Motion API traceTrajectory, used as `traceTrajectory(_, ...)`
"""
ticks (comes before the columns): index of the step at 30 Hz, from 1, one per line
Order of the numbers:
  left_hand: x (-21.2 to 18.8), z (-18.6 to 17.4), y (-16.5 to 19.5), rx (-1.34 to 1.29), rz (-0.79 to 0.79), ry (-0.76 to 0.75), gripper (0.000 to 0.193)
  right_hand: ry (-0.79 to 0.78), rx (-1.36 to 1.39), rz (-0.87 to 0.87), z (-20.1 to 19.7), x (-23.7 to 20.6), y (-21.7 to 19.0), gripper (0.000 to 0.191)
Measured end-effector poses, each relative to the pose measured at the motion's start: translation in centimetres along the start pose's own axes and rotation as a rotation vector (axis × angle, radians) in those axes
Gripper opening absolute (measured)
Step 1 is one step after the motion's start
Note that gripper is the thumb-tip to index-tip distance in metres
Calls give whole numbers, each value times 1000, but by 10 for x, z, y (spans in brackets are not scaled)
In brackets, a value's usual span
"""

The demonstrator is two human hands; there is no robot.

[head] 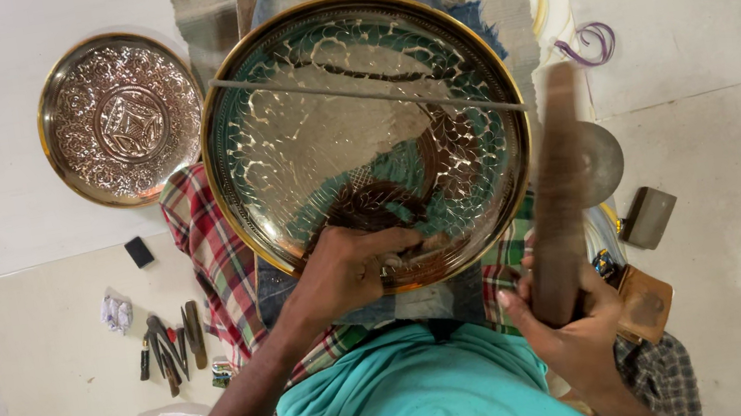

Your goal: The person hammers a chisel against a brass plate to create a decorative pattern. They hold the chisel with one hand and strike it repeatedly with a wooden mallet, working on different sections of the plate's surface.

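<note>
A finished round embossed brass plate (pixel 122 118) lies on the floor at far left. Your left hand (pixel 345 268) pinches a small tool against the large engraved gold-rimmed brass tray (pixel 359 131) resting on your lap. Your right hand (pixel 573 329) grips a blurred wooden mallet stick (pixel 560 199) just beside the tray's right rim.

Pale tile floor (pixel 733 212) with thin grout lines fills the view, scuffed and dusty. Taking the embossed copper tray (pixel 122 118) lying on it as landmark: bright daylight falls above-left of it, and a woven mat (pixel 209 12) lies to its right.
</note>
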State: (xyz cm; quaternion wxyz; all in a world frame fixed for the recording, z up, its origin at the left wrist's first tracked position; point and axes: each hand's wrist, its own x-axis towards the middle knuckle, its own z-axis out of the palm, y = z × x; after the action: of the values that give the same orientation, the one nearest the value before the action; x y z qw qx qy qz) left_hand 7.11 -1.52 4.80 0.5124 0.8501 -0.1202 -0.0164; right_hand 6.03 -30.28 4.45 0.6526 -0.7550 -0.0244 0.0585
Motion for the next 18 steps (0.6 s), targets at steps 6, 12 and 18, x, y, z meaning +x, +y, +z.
traceTrajectory(6,0,3,-1,-8,34,19,59,-209,-726,109,-5,23,-16,56)
traceTrajectory(12,-3,9,-6,20,2,36,60,-264,-777,181,-6,20,-19,62)
traceTrajectory(18,-5,14,-9,-24,54,113,56,-92,-203,81,-3,12,-12,41)
